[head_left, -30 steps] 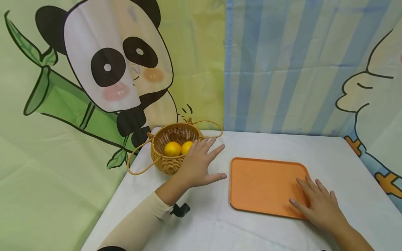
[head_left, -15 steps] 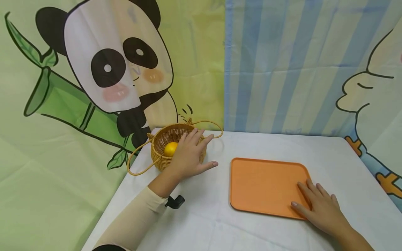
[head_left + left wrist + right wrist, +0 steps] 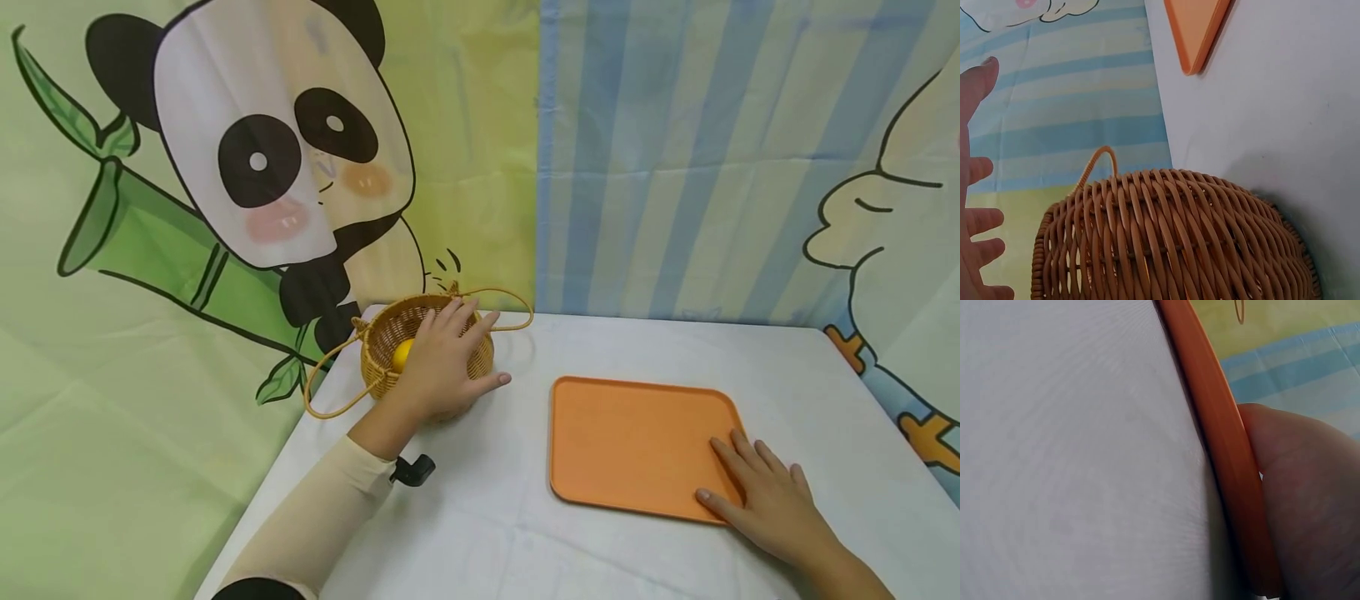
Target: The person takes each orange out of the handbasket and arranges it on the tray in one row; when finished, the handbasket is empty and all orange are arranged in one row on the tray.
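Note:
My left hand (image 3: 442,367) is over the right side of a round wicker basket (image 3: 369,360), its fingers spread and straight. Inside the basket lies a yellow-orange round fruit (image 3: 401,356), partly hidden behind the hand. In the left wrist view the basket's woven wall (image 3: 1166,231) fills the lower part, with the fingertips at the left edge above its rim. My right hand (image 3: 772,504) rests with relaxed fingers on the right edge of an orange tray (image 3: 637,442). The right wrist view shows the hand (image 3: 1316,500) against the tray's side (image 3: 1216,419).
Looped handles (image 3: 322,415) stick out on both sides of the basket. A white cloth (image 3: 517,508) covers the table. Behind it hang a green curtain with a panda print (image 3: 277,167) and a blue striped curtain (image 3: 675,167).
My left hand has moved left and farther over the basket, covering one of the two fruits seen before and part of the other. The right hand has settled slightly lower at the tray's edge.

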Action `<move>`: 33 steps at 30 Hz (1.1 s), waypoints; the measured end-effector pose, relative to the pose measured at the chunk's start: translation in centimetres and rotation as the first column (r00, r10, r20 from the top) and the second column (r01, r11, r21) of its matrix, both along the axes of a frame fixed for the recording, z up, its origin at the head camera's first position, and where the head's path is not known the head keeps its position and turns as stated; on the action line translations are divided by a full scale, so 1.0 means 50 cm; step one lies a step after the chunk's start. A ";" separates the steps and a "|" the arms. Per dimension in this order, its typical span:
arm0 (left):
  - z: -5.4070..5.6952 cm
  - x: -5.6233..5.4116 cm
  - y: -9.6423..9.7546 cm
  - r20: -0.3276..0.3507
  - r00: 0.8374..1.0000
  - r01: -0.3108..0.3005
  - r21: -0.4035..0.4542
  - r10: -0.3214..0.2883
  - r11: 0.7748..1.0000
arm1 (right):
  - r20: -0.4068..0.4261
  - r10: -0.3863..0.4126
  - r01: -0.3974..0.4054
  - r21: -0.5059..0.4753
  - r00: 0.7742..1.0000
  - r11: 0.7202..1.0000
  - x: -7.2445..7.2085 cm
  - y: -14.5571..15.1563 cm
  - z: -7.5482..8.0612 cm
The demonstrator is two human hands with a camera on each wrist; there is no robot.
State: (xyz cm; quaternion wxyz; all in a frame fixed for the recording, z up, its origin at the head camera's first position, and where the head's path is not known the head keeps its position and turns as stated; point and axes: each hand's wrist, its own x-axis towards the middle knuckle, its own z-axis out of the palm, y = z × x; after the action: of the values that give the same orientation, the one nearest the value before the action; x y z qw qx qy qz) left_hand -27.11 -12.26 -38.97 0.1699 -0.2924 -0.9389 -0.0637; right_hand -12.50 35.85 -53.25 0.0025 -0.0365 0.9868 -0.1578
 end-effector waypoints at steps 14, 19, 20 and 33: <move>0.000 -0.032 -0.026 0.004 0.999 -0.041 -0.006 0.041 0.999 | -0.008 0.000 0.000 -0.006 1.000 1.000 0.002 0.001 -0.008; 0.004 -0.039 -0.036 0.031 0.998 -0.050 -0.001 0.050 0.999 | -0.015 0.005 -0.005 -0.007 1.000 1.000 0.004 0.002 -0.009; 0.005 -0.041 -0.038 0.039 0.998 -0.052 -0.002 0.052 0.999 | -0.015 0.005 -0.005 -0.007 1.000 1.000 0.005 0.002 -0.009; 0.034 -0.066 -0.063 0.224 0.970 -0.090 -0.014 0.091 0.996 | -0.023 -0.003 0.003 -0.008 1.000 1.000 0.006 0.005 -0.007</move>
State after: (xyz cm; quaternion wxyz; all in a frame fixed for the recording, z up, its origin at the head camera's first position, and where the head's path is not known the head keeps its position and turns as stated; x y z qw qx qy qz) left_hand -30.40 -15.42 -37.26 0.0651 -0.2404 -0.9646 -0.0866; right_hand -12.19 36.09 -53.62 -0.0091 -0.0368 0.9862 -0.1611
